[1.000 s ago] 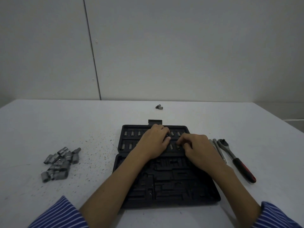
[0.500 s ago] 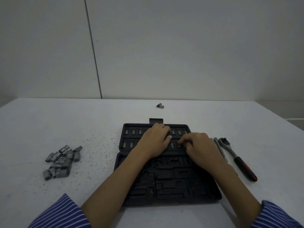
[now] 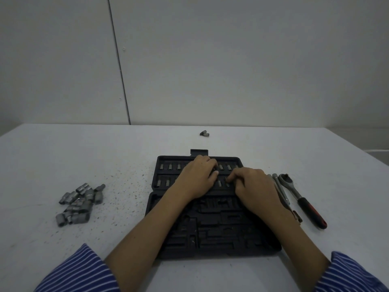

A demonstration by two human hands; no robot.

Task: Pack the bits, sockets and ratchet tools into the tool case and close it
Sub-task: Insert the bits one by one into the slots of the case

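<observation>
My right hand (image 3: 255,189) pinches a tiny slick steel bit (image 3: 227,179) at the tool case (image 3: 212,228)'s 12 o'clock rows; left hand (image 3: 196,179) rests curled, can't tell if holding.

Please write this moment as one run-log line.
case open | left hand rests on bit rows | right hand pinches bit | sockets, ratchet unpacked

A plain workroom or test room: a bare white table (image 3: 273,148) stands against blank grey wall panels (image 3: 231,60), with only loose sockets (image 3: 80,203) and a ratchet (image 3: 299,197) lying out.
</observation>
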